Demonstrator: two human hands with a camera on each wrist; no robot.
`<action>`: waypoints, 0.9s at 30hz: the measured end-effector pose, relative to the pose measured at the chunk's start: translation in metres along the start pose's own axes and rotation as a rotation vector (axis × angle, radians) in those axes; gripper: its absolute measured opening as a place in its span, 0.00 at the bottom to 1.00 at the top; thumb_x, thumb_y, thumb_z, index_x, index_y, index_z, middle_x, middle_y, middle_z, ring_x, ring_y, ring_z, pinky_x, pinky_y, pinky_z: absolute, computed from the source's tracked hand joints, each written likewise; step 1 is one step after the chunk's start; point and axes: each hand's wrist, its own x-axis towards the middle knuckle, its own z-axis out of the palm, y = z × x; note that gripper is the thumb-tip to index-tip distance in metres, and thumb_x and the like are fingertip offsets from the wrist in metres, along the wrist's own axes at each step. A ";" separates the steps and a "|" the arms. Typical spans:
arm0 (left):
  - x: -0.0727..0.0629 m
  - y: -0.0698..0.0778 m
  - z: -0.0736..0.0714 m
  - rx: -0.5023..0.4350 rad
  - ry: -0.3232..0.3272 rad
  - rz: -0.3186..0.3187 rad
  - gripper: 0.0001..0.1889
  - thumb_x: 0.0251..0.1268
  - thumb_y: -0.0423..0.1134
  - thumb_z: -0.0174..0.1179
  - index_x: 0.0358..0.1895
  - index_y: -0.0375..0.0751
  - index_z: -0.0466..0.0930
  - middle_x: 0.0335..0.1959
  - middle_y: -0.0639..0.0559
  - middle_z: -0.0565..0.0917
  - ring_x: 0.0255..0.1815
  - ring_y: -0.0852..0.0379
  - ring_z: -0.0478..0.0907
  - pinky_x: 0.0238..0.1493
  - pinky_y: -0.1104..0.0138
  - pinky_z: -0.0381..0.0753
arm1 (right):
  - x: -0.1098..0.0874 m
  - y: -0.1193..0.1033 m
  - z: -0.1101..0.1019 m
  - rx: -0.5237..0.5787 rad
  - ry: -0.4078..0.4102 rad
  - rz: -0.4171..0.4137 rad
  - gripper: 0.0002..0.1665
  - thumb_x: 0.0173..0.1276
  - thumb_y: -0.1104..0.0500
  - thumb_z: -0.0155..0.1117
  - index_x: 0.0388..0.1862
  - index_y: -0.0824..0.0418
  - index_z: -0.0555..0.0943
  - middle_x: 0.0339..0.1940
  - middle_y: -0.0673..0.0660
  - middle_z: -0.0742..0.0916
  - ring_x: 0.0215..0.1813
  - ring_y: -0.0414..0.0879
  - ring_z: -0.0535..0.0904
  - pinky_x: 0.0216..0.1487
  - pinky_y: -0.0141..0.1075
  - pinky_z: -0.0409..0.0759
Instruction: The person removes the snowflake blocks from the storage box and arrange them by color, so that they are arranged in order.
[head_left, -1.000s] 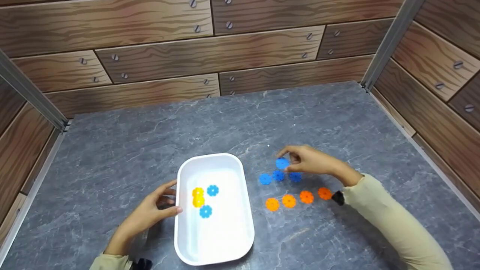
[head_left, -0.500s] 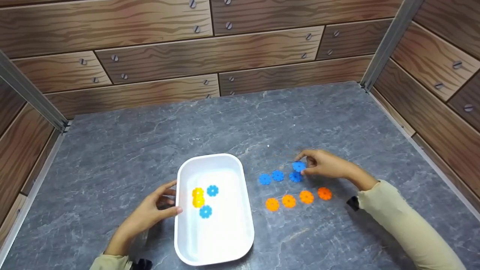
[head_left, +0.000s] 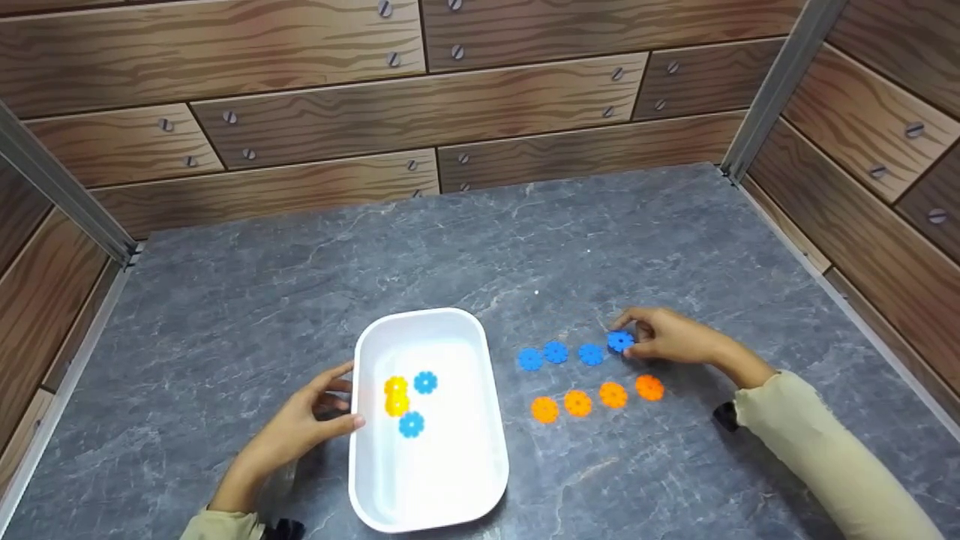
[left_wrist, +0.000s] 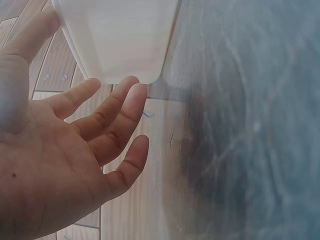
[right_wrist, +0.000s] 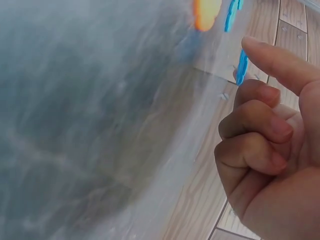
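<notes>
A white tray [head_left: 491, 420] holds yellow flower-shaped discs [head_left: 397, 405] and blue-teal ones [head_left: 412, 424]. Along its left side, my left hand [head_left: 304, 416] touches the rim with thumb and fingertips, the fingers loosely bent in the left wrist view. My right hand [head_left: 671, 335] pinches a blue flower-shaped disc [head_left: 620, 341] between thumb and index finger, low over the table. That disc appears edge-on in the right wrist view, where the other fingers of the hand curl in. Left of it lie three more blue discs [head_left: 556, 352] in a loose row.
Several orange flower-shaped discs [head_left: 577, 403] form a row nearer the front, right of the tray. The grey marbled table [head_left: 337, 270] is bounded by wood-patterned walls [head_left: 315, 127] at the back and sides, with metal posts [head_left: 772, 90] in the corners.
My right hand has carried the pinched blue disc rightward and slightly toward me, past the other blue ones to the right end of their row. The left hand and tray stay put.
</notes>
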 end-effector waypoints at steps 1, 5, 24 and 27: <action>0.000 0.000 0.000 0.001 0.002 -0.003 0.43 0.58 0.43 0.68 0.74 0.39 0.56 0.61 0.37 0.73 0.51 0.51 0.74 0.55 0.55 0.75 | -0.001 0.001 0.000 0.005 0.000 0.000 0.22 0.64 0.60 0.66 0.56 0.67 0.76 0.21 0.48 0.73 0.21 0.34 0.64 0.26 0.28 0.66; 0.001 0.000 0.000 0.005 0.009 -0.012 0.43 0.58 0.44 0.68 0.74 0.38 0.57 0.60 0.37 0.74 0.50 0.51 0.75 0.54 0.56 0.75 | -0.003 0.004 -0.002 0.011 0.001 0.020 0.22 0.64 0.61 0.66 0.56 0.67 0.76 0.21 0.48 0.73 0.21 0.34 0.64 0.26 0.28 0.66; 0.000 0.000 0.000 -0.008 0.001 -0.011 0.43 0.58 0.43 0.68 0.74 0.38 0.56 0.60 0.36 0.73 0.50 0.51 0.74 0.52 0.57 0.76 | -0.005 0.011 -0.002 -0.008 -0.021 0.061 0.21 0.64 0.61 0.66 0.55 0.65 0.77 0.22 0.49 0.74 0.22 0.36 0.65 0.26 0.28 0.65; 0.000 0.001 0.000 -0.004 -0.001 -0.004 0.42 0.58 0.43 0.67 0.74 0.38 0.56 0.61 0.36 0.73 0.50 0.51 0.74 0.54 0.56 0.75 | -0.004 0.012 -0.002 -0.012 -0.028 0.069 0.21 0.64 0.61 0.66 0.55 0.64 0.77 0.21 0.48 0.73 0.22 0.36 0.64 0.27 0.29 0.65</action>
